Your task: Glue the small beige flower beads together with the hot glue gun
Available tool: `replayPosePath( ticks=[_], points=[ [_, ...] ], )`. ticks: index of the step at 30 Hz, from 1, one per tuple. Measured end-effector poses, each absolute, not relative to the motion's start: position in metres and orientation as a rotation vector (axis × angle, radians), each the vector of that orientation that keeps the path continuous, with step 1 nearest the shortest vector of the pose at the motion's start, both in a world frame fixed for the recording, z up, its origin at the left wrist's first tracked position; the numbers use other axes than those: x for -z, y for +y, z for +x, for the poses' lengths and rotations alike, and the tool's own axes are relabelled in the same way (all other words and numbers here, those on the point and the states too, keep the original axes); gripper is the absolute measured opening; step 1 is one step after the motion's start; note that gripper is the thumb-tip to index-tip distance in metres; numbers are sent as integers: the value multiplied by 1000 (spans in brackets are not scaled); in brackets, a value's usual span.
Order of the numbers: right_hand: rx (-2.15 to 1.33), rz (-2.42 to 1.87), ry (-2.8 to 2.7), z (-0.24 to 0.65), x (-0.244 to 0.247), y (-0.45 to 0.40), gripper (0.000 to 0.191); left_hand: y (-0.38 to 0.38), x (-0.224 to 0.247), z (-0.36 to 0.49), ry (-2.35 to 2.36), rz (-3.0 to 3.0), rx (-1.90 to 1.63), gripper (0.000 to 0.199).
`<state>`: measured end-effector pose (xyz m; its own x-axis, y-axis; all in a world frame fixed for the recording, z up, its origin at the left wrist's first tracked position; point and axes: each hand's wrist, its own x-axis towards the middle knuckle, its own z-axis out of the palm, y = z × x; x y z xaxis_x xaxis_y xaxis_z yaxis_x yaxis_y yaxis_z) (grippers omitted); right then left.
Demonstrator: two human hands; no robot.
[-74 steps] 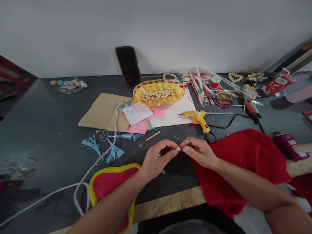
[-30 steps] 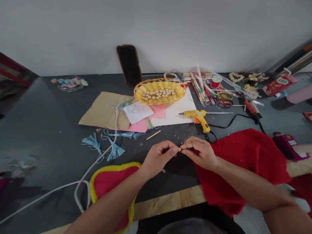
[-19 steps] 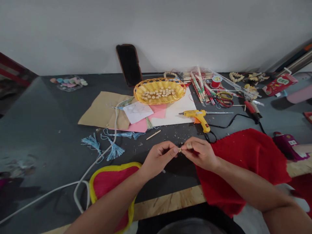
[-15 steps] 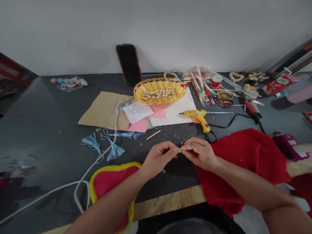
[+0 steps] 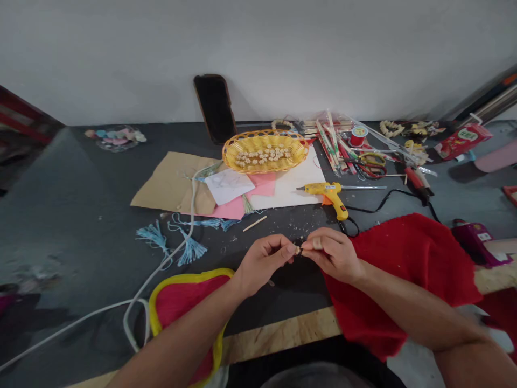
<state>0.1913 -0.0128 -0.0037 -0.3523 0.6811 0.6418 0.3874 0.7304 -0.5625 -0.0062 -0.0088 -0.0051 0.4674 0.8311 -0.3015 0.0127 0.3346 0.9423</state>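
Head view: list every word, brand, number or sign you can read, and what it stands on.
No text is legible.
Yellow glue gun: label too small.
Red thread spool: top label blurred.
Red drink carton: lettering blurred.
Purple object: pale label too small.

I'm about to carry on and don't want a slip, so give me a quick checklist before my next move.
1. Small pale piece held in the left hand's fingertips: ok.
2. Right hand touching the piece: cannot tell, its fingertips are very close.
3. Glue gun clear of both hands: ok, lying beyond them.
4. Glue gun cool: cannot tell.
5. Basket upright, small flowers inside: ok.
6. Table free of crumbs: not ok, specks lie just beyond the hands.
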Motion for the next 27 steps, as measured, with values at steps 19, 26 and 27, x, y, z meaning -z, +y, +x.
replayPosePath(
  ticks=[19,26,27],
  points=[
    [-553,-751,-1920,188,7,-12,5,-9,5,-6,885,1112,-616,43],
    [-588,-741,-1938,191,5,-11,10,-9,5,-6,890,1055,-640,40],
    [-594,-740,-1935,191,4,-11,11,-9,6,-6,904,1039,-655,40]
  ],
)
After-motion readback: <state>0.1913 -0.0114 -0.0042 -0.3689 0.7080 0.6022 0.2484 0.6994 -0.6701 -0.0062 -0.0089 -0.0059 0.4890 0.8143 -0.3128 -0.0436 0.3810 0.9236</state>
